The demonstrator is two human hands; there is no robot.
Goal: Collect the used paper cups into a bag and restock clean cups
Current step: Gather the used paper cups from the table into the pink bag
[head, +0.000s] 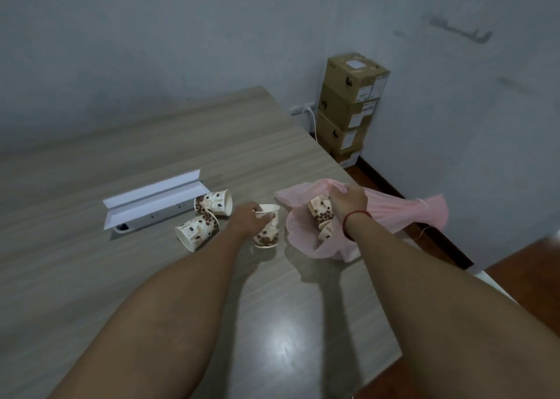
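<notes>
My left hand (pixel 247 220) grips an upright paper cup (pixel 268 232) with a coffee-bean print by its rim, on the wooden table (pixel 151 277). Two more such cups lie on their sides to the left: one (pixel 197 231) nearer me, one (pixel 214 205) farther back. My right hand (pixel 348 204) holds up the rim of a pink plastic bag (pixel 394 213) at the table's right edge. The bag's mouth faces me, and at least two printed cups (pixel 321 213) lie inside it.
A cable box set into the table (pixel 154 204) has its white lid flipped open, just left of the lying cups. Stacked cardboard boxes (pixel 348 107) stand against the wall beyond the table's right corner. The table's right edge drops to a red-brown floor (pixel 530 271).
</notes>
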